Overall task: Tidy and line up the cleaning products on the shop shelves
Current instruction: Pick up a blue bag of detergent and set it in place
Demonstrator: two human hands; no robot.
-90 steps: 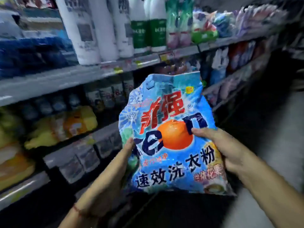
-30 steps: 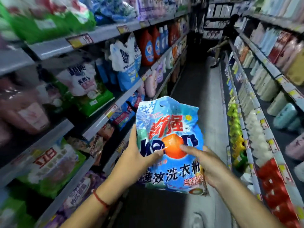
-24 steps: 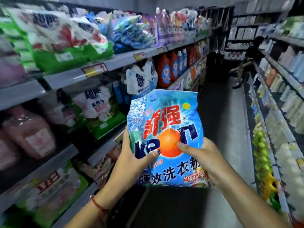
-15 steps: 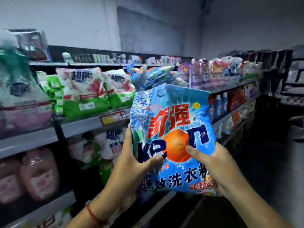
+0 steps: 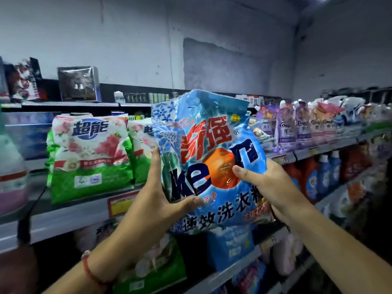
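Blue detergent bag — one — is gripped by two hands, left hand and right hand, raised before the shelf. Two green bags stand there, side by side.

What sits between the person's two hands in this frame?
In the head view, the blue washing powder bag fills the space: left hand grips its left edge, right hand its right edge, thumbs on the front.
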